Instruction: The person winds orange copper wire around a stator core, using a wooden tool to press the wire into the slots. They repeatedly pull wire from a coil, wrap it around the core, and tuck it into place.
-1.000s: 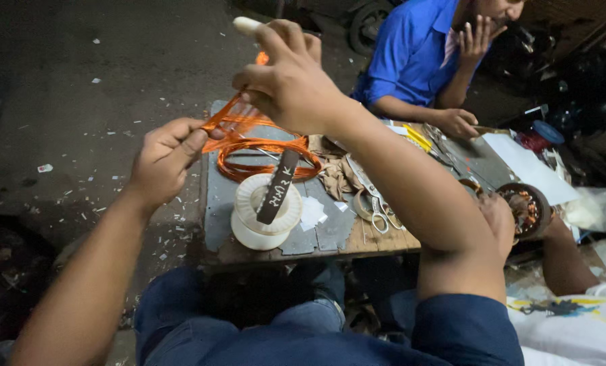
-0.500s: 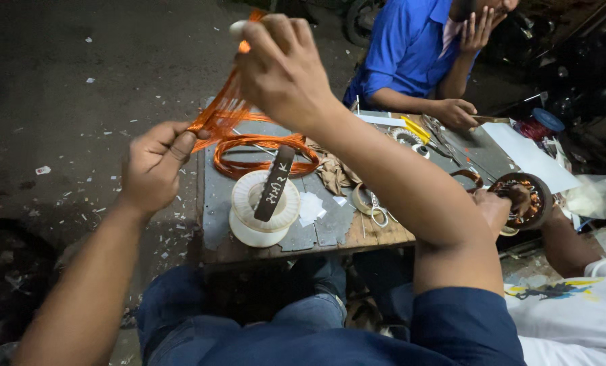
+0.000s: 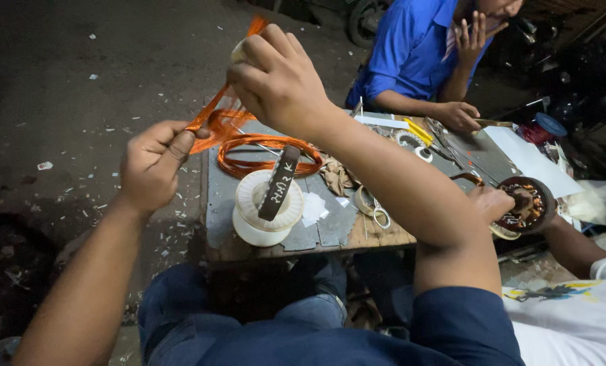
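Leftmost, the left hand (image 3: 152, 165) pinches one end of a fanned bundle of orange copper wire strands (image 3: 216, 115), stretched above the far-left corner of the low wooden table (image 3: 330, 230). Higher, the right hand (image 3: 279, 81) grips the other end. One coiled copper wire loop (image 3: 265, 154) lies beside one white plastic spool (image 3: 267, 207).

spool (image 3: 267, 207) on table (image 3: 330, 234), coil (image 3: 262, 154) behind

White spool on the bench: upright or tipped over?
Upright. The white spool stands on one flange on the low table, its other flange facing up, with a dark flat strip leaning across the top.
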